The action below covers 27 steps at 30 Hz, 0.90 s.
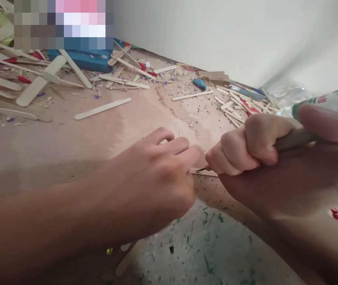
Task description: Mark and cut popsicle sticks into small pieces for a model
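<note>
My left hand is closed, its fingers bent down onto a flat pale craft stick at the table's near edge. Most of that stick is hidden under the hands. My right hand is wrapped round the wooden handle of a tool with a thin dark pointed tip. The tip touches or lies just over the stick, close beside the left fingers. Whether it is a blade or an awl, I cannot tell.
Loose craft sticks and shavings litter the wooden table. A blue box stands at the back left, a small blue object further right. A pile of cut sticks lies near a white-green bottle. A pale wall rises behind.
</note>
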Motion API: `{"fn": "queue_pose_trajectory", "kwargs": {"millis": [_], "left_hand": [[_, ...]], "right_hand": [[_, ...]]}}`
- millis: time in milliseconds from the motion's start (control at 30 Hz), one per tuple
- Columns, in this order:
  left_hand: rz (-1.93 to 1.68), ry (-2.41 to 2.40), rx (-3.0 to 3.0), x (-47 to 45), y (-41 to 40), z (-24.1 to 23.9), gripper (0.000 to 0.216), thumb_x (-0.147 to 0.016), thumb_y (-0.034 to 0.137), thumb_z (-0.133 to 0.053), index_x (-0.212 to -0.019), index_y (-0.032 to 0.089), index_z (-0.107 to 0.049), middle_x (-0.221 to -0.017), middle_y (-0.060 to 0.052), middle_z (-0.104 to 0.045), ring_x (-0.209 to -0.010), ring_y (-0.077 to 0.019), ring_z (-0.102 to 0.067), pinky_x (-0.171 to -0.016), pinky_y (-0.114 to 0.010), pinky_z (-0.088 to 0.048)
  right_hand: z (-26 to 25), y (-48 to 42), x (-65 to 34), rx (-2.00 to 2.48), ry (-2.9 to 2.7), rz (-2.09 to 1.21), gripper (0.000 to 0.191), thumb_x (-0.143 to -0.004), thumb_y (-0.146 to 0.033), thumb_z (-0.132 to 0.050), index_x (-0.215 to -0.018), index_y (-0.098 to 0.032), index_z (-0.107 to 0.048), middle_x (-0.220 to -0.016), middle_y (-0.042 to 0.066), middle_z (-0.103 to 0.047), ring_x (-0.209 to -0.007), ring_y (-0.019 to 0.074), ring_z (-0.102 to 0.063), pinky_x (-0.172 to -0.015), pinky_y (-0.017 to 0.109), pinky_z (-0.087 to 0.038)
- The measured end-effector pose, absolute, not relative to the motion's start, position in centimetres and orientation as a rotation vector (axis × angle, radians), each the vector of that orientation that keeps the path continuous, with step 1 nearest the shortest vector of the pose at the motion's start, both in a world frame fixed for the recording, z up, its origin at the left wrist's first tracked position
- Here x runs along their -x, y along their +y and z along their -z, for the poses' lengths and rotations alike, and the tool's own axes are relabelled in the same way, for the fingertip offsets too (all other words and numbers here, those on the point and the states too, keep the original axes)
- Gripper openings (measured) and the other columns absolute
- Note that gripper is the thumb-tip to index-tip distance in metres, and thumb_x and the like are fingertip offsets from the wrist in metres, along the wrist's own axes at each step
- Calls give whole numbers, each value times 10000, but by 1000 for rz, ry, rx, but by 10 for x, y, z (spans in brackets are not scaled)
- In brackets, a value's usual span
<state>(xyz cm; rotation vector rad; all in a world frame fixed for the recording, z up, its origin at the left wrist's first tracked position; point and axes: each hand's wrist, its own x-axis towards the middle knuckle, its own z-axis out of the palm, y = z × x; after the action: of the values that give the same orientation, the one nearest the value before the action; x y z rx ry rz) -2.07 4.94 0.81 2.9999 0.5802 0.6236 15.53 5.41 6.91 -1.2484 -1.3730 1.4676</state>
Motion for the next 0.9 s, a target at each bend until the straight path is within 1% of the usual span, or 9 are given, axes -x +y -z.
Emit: {"fn": "queue_pose_trajectory", "kwargs": {"millis": [67,133,333,433,500,567,633,700,900], "left_hand": [[-627,582,-3001,21,49,-8,331,-946,107,-568,-629,184,-620,-743,-47,-549,-739,-200,-492,-764,-385,-461],[-630,585,-3004,21,49,-8,322,-945,113,-572,-637,185,-627,-741,-43,-542,-740,-200,-491,-765,-386,-464],[-663,577,-3015,21,49,-5,292,-935,140,-606,-649,184,-645,-734,-42,-534,-738,-207,-494,-754,-393,-468],[-672,580,-3021,20,49,-5,266,-931,136,-604,-677,179,-670,-744,-46,-543,-750,-211,-504,-760,-396,-475],[-688,592,-3028,19,48,-5,249,-932,131,-596,-706,176,-691,-757,-49,-555,-757,-214,-513,-761,-399,-480],[-688,600,-3033,19,47,-6,246,-932,129,-595,-711,173,-694,-781,-54,-576,-760,-211,-518,-764,-399,-485],[-688,603,-3035,19,47,-6,259,-932,132,-596,-691,173,-681,-785,-54,-582,-762,-206,-518,-769,-396,-490],[-701,606,-3040,19,47,-6,265,-934,132,-592,-687,176,-679,-766,-50,-570,-765,-206,-516,-771,-394,-494],[-743,611,-3029,20,47,-3,297,-927,133,-599,-639,179,-652,-745,-52,-553,-763,-212,-520,-771,-410,-500]], "right_hand": [[-72,56,-156,1279,-1349,-1523,802,-935,-657,-599,-373,-238,-208,-365,-38,-92,-360,98,-171,-365,300,-231],[-75,57,-156,1309,-1313,-1549,811,-915,-651,-620,-358,-234,-203,-363,-29,-83,-359,109,-175,-362,312,-214],[-76,56,-160,1359,-1215,-1645,763,-912,-487,-649,-361,-194,-210,-366,-6,-107,-385,128,-193,-410,332,-248],[-72,50,-177,1279,-1205,-1632,748,-918,-460,-659,-444,-177,-154,-423,-10,-143,-420,131,-231,-443,341,-274],[-70,46,-190,1179,-1211,-1538,684,-943,-438,-650,-540,-177,-162,-497,-27,-197,-460,129,-277,-477,340,-332],[-69,44,-196,1142,-1242,-1495,687,-937,-416,-663,-559,-173,-143,-510,-36,-206,-462,120,-282,-482,340,-355],[-71,46,-191,1210,-1204,-1463,726,-920,-413,-662,-512,-159,-117,-480,-28,-134,-422,111,-212,-435,332,-284],[-74,50,-181,1303,-1172,-1551,754,-889,-415,-673,-462,-150,-112,-449,-13,-98,-410,118,-209,-420,334,-271],[-77,54,-166,1362,-1112,-1622,783,-844,-423,-695,-432,-146,-90,-425,-3,-94,-412,113,-200,-432,335,-241]]}}
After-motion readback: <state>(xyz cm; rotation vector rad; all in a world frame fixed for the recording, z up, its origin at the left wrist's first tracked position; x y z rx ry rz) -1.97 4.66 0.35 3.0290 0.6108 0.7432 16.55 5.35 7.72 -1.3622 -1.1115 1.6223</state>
